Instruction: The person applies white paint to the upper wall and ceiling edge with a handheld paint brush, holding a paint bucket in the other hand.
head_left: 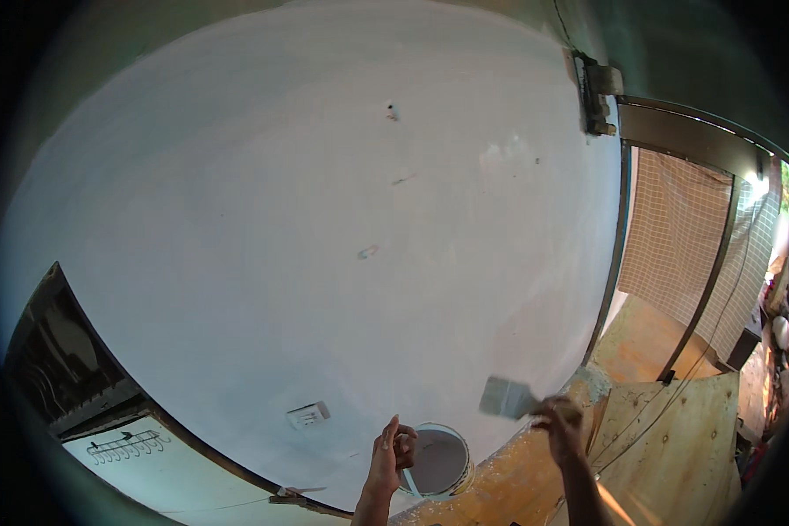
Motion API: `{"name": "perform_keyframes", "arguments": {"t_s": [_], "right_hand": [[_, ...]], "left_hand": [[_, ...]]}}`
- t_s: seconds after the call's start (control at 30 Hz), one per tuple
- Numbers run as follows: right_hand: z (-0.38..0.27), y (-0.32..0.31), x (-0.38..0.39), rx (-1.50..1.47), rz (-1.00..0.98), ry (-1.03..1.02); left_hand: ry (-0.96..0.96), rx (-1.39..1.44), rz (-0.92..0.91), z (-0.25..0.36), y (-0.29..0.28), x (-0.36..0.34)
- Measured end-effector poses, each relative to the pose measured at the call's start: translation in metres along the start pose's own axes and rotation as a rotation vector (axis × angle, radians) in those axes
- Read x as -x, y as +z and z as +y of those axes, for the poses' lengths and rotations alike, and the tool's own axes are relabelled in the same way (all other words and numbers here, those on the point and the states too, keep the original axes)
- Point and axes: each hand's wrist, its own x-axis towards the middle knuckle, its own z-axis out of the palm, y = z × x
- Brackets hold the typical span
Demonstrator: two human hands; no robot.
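Observation:
My right hand (563,426) is closed round the handle of a wide, flat paintbrush (505,397). The brush's pale, broad end points left, in front of the lower part of a whitish wall (272,228). At the lower middle, my left hand (392,456) is at the left rim of a round bucket (466,449). Its fingers are curled at the rim, beside a pale strip that looks like the bucket's handle; the exact grip is partly hidden. Greyish liquid (438,460) shows inside the bucket.
A white switch plate (309,415) is on the wall left of my left hand. Further left are a dark-framed opening (66,351) and a rack of hooks (130,447). To the right stand a plywood sheet (666,438), a doorway with a checked curtain (679,219) and hanging wires.

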Motion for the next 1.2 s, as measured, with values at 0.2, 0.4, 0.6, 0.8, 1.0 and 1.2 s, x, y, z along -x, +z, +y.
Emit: {"name": "perform_keyframes", "arguments": {"t_s": [0.2, 0.4, 0.6, 0.8, 1.0, 1.2], "right_hand": [[-0.073, 0.085, -0.122, 0.262, -0.045, -0.393], [-0.198, 0.265, -0.204, 0.175, -0.387, -0.801], [-0.276, 0.396, -0.238, 0.146, -0.510, -0.882], [-0.300, 0.420, -0.277, 0.143, -0.575, -0.893], [-0.313, 0.348, -0.416, 0.114, -0.373, -0.753], [-0.358, 0.288, -0.469, 0.639, 0.207, -1.063]], "left_hand": [[0.051, -0.056, 0.057, 0.002, -0.053, 0.003], [0.092, -0.035, 0.177, 0.011, -0.088, 0.027], [0.143, -0.016, 0.306, 0.028, -0.111, 0.044], [0.206, 0.035, 0.397, 0.029, -0.120, 0.063], [0.193, 0.032, 0.491, 0.030, -0.086, 0.068], [0.274, -0.012, 0.474, 0.026, -0.072, 0.060]]}}
